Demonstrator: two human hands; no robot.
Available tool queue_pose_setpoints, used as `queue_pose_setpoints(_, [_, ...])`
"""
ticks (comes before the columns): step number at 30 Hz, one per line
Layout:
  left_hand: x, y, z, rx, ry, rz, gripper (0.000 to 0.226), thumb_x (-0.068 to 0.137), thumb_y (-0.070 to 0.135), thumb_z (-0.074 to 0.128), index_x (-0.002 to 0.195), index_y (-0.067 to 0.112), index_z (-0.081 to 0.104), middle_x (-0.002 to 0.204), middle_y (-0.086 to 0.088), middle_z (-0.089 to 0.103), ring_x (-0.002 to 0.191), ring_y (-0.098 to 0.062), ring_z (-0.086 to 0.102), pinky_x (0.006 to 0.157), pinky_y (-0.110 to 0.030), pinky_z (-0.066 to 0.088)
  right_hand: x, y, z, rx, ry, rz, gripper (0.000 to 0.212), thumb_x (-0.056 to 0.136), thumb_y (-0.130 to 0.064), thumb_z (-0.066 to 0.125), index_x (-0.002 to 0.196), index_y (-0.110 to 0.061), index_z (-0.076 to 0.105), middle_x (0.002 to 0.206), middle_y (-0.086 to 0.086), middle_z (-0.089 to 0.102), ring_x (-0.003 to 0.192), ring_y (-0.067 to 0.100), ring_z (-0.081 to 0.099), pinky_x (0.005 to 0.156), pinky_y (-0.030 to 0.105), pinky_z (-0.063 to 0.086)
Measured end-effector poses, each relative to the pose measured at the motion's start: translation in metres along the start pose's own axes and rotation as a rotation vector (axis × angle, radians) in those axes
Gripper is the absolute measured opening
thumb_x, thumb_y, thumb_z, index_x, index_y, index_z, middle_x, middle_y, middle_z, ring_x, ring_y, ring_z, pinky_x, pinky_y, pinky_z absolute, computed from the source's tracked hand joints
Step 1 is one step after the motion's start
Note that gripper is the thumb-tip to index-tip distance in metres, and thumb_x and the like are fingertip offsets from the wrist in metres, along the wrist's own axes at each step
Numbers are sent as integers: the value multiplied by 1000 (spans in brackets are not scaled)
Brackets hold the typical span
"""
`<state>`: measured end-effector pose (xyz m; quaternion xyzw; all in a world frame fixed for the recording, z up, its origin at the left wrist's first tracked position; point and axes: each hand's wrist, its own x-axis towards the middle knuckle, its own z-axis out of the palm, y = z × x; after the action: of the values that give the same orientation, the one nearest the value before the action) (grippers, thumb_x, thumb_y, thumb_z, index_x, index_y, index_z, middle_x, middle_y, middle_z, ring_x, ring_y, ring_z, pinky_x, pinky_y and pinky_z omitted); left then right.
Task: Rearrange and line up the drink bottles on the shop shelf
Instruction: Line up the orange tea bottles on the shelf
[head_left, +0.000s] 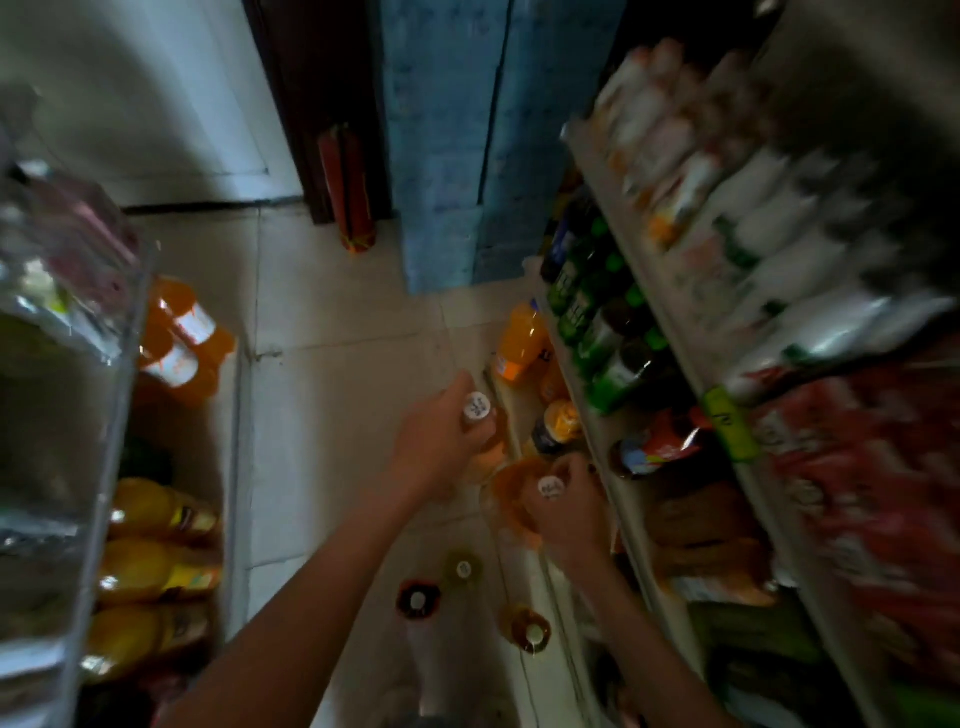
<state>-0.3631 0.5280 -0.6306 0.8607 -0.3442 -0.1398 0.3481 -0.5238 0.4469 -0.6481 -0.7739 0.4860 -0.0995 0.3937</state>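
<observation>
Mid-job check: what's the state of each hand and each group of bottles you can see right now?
Left hand: grips the amber bottle by its neck.
Right hand: grips the orange bottle by its neck.
Amber bottle: capped, held.
Orange bottle: capped, held.
Floor bottles: three, upright, capped, untouched.
Green-capped bottles: capped, in a row on the shelf.

Pale floor tiles (332, 291) lay under the left hand (436, 441) and ran ahead of it to a white wall (171, 104). Ahead of the right hand (566, 514) I saw a dark door frame (311, 78) and a blue panel (467, 156). A shelf unit (670, 312) rose right of it, a glass case (122, 415) far left. Light was dim.
</observation>
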Motion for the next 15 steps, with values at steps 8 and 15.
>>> queue_pose_setpoints(8, [1, 163, -185, 87, 203, 328, 28, 72, 52, 52, 76, 34, 31, 49, 14, 40, 43, 2, 36, 42, -18, 20, -61, -150, -156, -91, 158, -161, 21, 78, -45, 62, 85, -33, 46, 70, -13, 56, 69, 15, 56, 56, 28, 33])
queue_pose_setpoints(15, [-21, 278, -279, 87, 261, 588, 31, 69, 55, 52, 75, 35, 28, 51, 4, 47, 55, -24, 54, 49, -30, 34, -141, -252, -275, 14, 450, -249, 25, 78, -41, 63, 86, -25, 45, 69, -6, 60, 71, 21, 61, 67, 43, 49])
